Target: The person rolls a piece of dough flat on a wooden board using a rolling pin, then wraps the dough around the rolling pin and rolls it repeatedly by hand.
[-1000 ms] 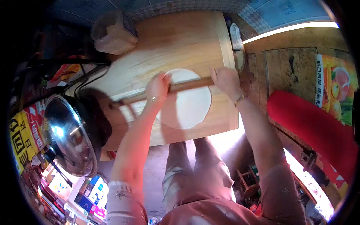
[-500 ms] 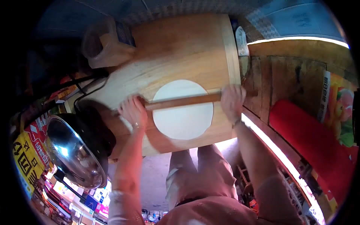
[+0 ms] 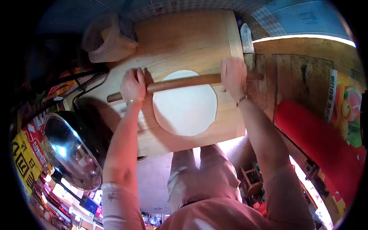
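A round, flat white sheet of dough [image 3: 185,111] lies on the wooden board [image 3: 184,38]. Across its far part rests a long wooden rolling pin [image 3: 184,83], slightly slanted, its right side farther from me. My left hand [image 3: 133,85] is closed around the pin left of the dough, with the pin's left tip sticking out past it. Closed on the pin's right part is my right hand [image 3: 234,76], near the board's right edge. Both hands are beyond the dough's sides, and the dough's far rim shows behind the pin.
A clear plastic container [image 3: 111,42] with pale contents stands at the board's far left. A shiny metal bowl [image 3: 71,151] is left of the board. To the right are a wooden panel [image 3: 303,80] and a red roll [image 3: 314,142]. A white package [image 3: 246,38] sits by the far right corner.
Both hands and the rolling pin have moved away from me, from the dough's middle to its far part. More of the dough's near side now shows.
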`<state>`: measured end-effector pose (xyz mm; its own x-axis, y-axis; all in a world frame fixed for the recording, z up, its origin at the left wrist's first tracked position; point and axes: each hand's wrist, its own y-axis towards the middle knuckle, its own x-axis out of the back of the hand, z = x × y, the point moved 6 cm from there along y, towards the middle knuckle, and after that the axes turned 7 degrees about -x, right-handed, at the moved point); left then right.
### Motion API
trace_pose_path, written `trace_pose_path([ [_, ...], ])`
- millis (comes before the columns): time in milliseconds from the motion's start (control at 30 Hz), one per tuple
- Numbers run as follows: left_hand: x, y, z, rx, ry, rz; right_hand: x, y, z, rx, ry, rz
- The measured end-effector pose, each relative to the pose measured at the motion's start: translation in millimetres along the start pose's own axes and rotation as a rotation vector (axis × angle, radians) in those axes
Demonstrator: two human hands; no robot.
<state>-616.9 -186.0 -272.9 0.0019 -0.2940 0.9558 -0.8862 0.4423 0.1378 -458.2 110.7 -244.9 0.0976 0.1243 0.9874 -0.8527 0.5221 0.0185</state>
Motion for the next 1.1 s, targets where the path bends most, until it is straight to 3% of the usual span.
trace_pose_path([
  [33,-2.5,-25.8,3.1,0.068,-0.024,0.05,6.4,-20.7,0.3,0.005,0.004,-0.019],
  [133,5.9,-36.6,-39.8,-0.019,-0.094,0.159,18.9,-57.1,3.9,0.14,-0.062,-0.161],
  [200,-16.3,-13.6,-80.6,-0.117,-0.329,0.301,-2.4,-40.1,-3.1,0.03,-0.02,0.337],
  [233,-33.6,-3.1,-97.6,-0.164,-0.46,0.384,-3.1,-31.9,-3.7,0.031,-0.024,0.32],
  [267,-33.9,8.5,-105.9,-0.171,-0.464,0.371,-4.9,-25.2,-2.0,0.053,-0.037,0.345],
  [333,-44.1,10.7,-113.4,-0.148,-0.349,0.565,-5.5,-23.2,0.3,0.071,-0.051,0.384],
  [433,-46.4,-5.6,-85.1,-0.111,-0.413,0.626,-11.1,-33.9,4.6,0.105,-0.038,0.37],
  [500,-31.4,-29.8,-68.1,-0.1,-0.183,0.534,-18.0,-45.5,0.9,0.148,-0.078,0.325],
  [533,-73.3,-54.2,-38.5,-0.136,-0.184,0.634,-9.7,-50.0,2.9,0.156,-0.071,0.272],
  [567,-34.3,-59.1,-44.7,0.055,-0.246,0.594,-5.8,-51.6,1.9,0.159,-0.069,0.27],
  [667,-9.4,-108.4,-24.3,0.235,-0.301,0.536,0.6,-54.1,3.1,0.244,-0.08,0.256],
  [700,6.6,-126.4,-22.8,0.295,-0.413,0.366,-0.8,-54.1,3.4,0.3,-0.084,0.252],
  [733,21.7,-140.5,-19.2,0.232,-0.431,0.176,-1.2,-55.9,3.5,0.351,-0.089,0.246],
  [767,26.9,-149.2,-9.5,0.226,-0.431,0.178,-0.2,-56.7,0.3,0.344,-0.089,0.245],
  [833,51.1,-151.7,-2.1,-0.073,-0.159,-0.015,-1.2,-60.8,-16.5,0.106,0.057,0.327],
  [867,46.0,-147.8,1.3,-0.074,-0.161,-0.013,-3.8,-67.0,-15.9,0.104,0.057,0.328],
  [933,36.3,-138.8,7.0,-0.019,-0.022,0.018,5.6,-88.7,-17.9,0.05,0.006,-0.07],
  [967,31.2,-131.8,8.0,-0.018,-0.025,0.024,-2.7,-103.5,-15.6,0.048,0.004,-0.065],
  [1033,26.4,-105.2,5.9,-0.052,0.067,-0.037,-8.7,-117.9,-22.4,-0.217,-0.003,-0.145],
  [1100,20.9,-58.2,-1.6,-0.084,0.049,0.012,-7.1,-88.0,-28.2,-0.158,-0.034,-0.078],
])
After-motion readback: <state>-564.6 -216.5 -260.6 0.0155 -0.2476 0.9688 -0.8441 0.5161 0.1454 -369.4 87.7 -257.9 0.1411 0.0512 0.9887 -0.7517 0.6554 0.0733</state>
